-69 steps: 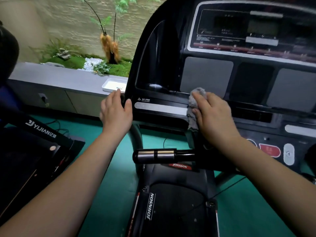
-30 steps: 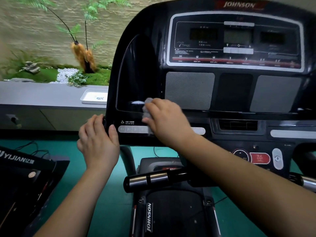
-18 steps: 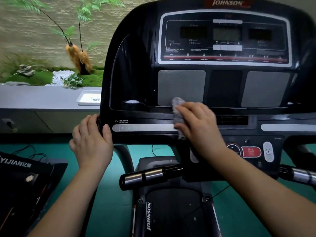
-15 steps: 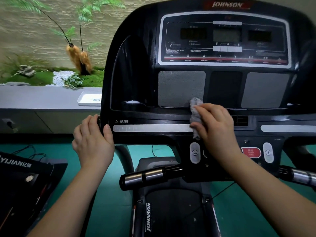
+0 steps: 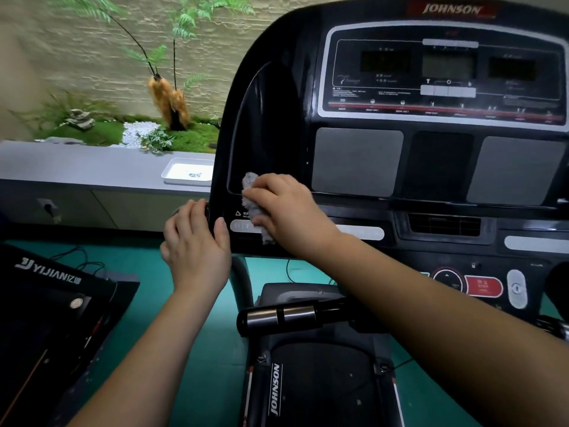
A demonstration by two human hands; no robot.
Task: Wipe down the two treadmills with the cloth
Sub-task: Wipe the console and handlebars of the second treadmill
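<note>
The Johnson treadmill (image 5: pixel 271 124) fills most of the view, but its right side runs off the edge. The little words on its screen panel (image 5: pixel 446 72) are too blurry to read. Only a corner of the Yijian treadmill (image 5: pixel 55 303) shows at the bottom left; the rest is cut off. A white tray (image 5: pixel 187 172) sits on the grey ledge (image 5: pixel 92 167), and its right end is hidden behind the black board. Something small lies in the tray, but it is too fuzzy to tell what.

Most of the grey cloth (image 5: pixel 253 198) is hidden under the right hand (image 5: pixel 289 211). One lump pokes out above the fingers, and a tail hangs below them over the pale strip (image 5: pixel 363 233). The right hand is curled round the cloth and presses it on the left part of the board, just beside the warning sign.

The left hand (image 5: pixel 194 245) holds the left edge of the same board, close to the right hand. Its thumb lies on the front. Its fingers seem to bend round the edge, though their tips are out of sight.

The right arm crosses in front of the silver bar (image 5: pixel 283 315) and hides part of the buttons beside the red button (image 5: pixel 483 286).
</note>
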